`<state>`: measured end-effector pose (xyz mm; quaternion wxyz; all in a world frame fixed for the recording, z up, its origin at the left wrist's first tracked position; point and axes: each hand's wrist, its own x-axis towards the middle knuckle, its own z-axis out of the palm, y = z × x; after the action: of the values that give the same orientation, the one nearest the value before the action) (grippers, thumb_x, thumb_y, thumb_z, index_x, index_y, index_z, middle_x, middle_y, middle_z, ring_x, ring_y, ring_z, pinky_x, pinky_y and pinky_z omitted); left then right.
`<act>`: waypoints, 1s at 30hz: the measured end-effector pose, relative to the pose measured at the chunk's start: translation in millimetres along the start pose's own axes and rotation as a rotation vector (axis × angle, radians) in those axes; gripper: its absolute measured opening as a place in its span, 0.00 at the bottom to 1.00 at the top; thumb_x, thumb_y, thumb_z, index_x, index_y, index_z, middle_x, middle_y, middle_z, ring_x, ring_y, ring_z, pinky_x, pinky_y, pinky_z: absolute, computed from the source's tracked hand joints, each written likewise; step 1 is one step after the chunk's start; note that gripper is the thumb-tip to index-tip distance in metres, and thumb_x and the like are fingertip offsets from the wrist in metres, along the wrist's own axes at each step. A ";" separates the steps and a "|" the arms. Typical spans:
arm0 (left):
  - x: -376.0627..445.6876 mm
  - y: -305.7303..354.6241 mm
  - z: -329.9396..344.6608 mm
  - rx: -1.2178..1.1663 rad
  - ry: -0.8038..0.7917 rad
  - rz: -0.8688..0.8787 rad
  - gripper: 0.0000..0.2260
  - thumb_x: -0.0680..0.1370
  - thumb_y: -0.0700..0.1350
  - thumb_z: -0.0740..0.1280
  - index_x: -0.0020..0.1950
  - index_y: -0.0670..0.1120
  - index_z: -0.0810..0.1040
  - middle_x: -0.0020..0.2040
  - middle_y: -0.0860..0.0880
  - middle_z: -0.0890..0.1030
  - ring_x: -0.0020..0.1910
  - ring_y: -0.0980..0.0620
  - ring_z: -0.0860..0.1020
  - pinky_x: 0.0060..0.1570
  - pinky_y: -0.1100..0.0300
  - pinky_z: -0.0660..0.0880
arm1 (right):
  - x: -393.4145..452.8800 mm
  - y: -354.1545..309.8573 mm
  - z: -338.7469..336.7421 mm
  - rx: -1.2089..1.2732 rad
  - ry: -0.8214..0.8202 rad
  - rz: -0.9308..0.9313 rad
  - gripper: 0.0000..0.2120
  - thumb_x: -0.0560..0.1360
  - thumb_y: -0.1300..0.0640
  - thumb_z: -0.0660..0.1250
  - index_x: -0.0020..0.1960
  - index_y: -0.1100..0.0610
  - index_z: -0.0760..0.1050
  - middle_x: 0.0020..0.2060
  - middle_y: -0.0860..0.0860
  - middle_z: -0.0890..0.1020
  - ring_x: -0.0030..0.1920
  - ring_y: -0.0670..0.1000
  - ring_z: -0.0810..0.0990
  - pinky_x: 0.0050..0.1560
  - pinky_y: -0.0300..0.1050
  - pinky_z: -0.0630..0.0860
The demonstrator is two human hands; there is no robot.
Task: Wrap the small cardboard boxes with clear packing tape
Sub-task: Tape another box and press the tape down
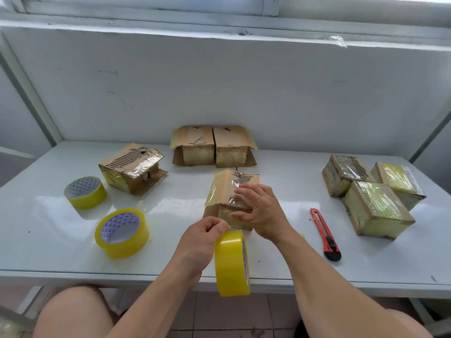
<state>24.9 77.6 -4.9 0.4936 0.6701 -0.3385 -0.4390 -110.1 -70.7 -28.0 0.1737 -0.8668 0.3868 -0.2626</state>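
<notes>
Sitting at centre frame on the glossy white desk [280,252]: a small brown cardboard box [225,191], partly wrapped in clear yellowish film. Resting over its right and near side, the right hand [262,211], fingers spread and fairly straight, pressing tape onto the cardboard. Hovering at lower centre, just in front of the box, the left hand [203,242], fingers and thumb pinching the top edge of a yellow-tinted roll of clear packing tape [231,263], held upright on its edge, a short strip appearing to run from it to the box's near face.

Lying at lower left on the desk, two more yellow-tinted tape rolls with white patterned cores [122,232], the farther one [85,192] sitting just up and left of the nearer. Standing at upper left of centre, a torn brown box with loose flaps [133,167]. Waiting at upper centre against the white wall, two open-flapped brown boxes side by side [213,146]. Clustering at right, three taped brown boxes touching one another [371,193]. Lying between the centre box and that cluster, a red and black utility knife [324,234].
</notes>
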 end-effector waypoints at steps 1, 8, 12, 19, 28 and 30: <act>0.3 2.1 -1.1 -0.016 0.008 -0.001 0.10 0.82 0.51 0.66 0.45 0.51 0.84 0.42 0.52 0.82 0.45 0.51 0.76 0.49 0.54 0.74 | -2.9 -1.5 -2.6 0.069 0.066 0.031 0.26 0.72 0.41 0.73 0.66 0.52 0.79 0.66 0.47 0.77 0.67 0.49 0.68 0.69 0.45 0.67; 22.0 41.5 -3.4 -0.061 0.032 0.036 0.09 0.82 0.49 0.66 0.49 0.46 0.83 0.47 0.47 0.84 0.44 0.50 0.78 0.46 0.57 0.75 | -61.3 -67.2 -12.5 0.602 0.237 0.325 0.39 0.72 0.23 0.52 0.39 0.59 0.76 0.30 0.50 0.79 0.32 0.50 0.76 0.34 0.46 0.72; 44.5 69.9 -0.4 -0.044 0.000 0.029 0.08 0.81 0.48 0.69 0.48 0.45 0.83 0.45 0.45 0.83 0.41 0.50 0.78 0.40 0.57 0.76 | -72.3 -92.8 -14.8 0.602 -0.042 0.322 0.41 0.68 0.19 0.53 0.48 0.56 0.80 0.40 0.51 0.85 0.42 0.51 0.83 0.45 0.51 0.78; 109.0 117.3 12.0 -0.216 -0.109 0.090 0.05 0.82 0.42 0.67 0.49 0.43 0.81 0.41 0.49 0.82 0.41 0.54 0.79 0.48 0.59 0.75 | -62.4 -115.9 -42.1 0.697 0.049 0.457 0.05 0.81 0.48 0.64 0.49 0.47 0.76 0.38 0.47 0.86 0.36 0.45 0.85 0.34 0.33 0.75; 185.5 95.8 35.9 0.061 -0.079 0.061 0.07 0.80 0.46 0.71 0.44 0.46 0.82 0.39 0.49 0.80 0.39 0.50 0.75 0.44 0.58 0.73 | -19.8 -108.7 -67.1 0.828 -0.037 0.720 0.09 0.81 0.51 0.64 0.54 0.56 0.74 0.43 0.58 0.86 0.35 0.53 0.86 0.29 0.35 0.75; 196.9 88.2 37.5 0.050 -0.066 0.038 0.08 0.80 0.46 0.71 0.41 0.46 0.82 0.35 0.48 0.79 0.38 0.47 0.75 0.45 0.54 0.74 | -9.9 -108.0 -70.2 0.842 -0.071 0.736 0.10 0.81 0.51 0.64 0.54 0.59 0.73 0.43 0.61 0.86 0.32 0.53 0.84 0.27 0.36 0.75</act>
<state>64.3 -135.8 24.8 0.4735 0.6607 -0.3784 -0.4429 -94.5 -0.8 79.5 0.5979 -0.5388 0.5196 -0.2869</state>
